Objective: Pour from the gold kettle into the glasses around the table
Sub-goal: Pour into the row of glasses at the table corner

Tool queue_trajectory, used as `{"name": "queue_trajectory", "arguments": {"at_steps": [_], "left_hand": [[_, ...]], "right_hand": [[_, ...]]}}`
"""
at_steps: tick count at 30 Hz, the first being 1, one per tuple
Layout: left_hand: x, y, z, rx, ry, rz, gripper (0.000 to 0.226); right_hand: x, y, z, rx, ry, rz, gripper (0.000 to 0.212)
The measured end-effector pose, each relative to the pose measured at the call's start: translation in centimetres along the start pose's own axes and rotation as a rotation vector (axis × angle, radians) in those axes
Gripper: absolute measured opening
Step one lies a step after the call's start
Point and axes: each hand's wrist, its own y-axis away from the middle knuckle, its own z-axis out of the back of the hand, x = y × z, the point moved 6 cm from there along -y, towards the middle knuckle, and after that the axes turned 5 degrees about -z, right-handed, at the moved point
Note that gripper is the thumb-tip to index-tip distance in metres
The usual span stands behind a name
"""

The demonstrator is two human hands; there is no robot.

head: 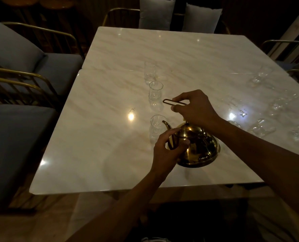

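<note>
Forearms come in from the near edge; both hands are on the round polished gold metal kettle [197, 149], which sits on the pale marble-pattern worktop [110, 140] near the middle of the near edge.

Left hand [168, 151]: fingers curled round the base of the curved spout, thumb on the body, a steadying hold. Right hand [196, 109]: thumb and fingers pinching the thin gold wire loop handle [173, 101], raised above the lid. Kettle base looks to be down on the worktop or barely lifted; can't tell which.

Spout tip is just beside the rim of the nearest clear ribbed glass [156, 126]. Two more clear glasses stand in a line behind it toward the far edge: middle one [155, 92], far one [149, 71]. A cluster of further clear glasses [260, 128] sits along the right edge; the count is unclear in the glare.

Progress: no stream visible, and liquid level in any glass is unreadable in this light. My read is that the pour into the nearest glass is being set up, with the rest of that line and the right-edge cluster left to do.
</note>
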Motion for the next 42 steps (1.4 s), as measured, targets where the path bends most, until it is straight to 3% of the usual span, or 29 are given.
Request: {"name": "queue_trajectory", "arguments": {"at_steps": [42], "left_hand": [[0.99,-0.55,-0.84,-0.049,-0.028,0.004,0.043]], "right_hand": [[0.00,-0.70,0.00,0.050,0.052,0.017,0.030]]}}
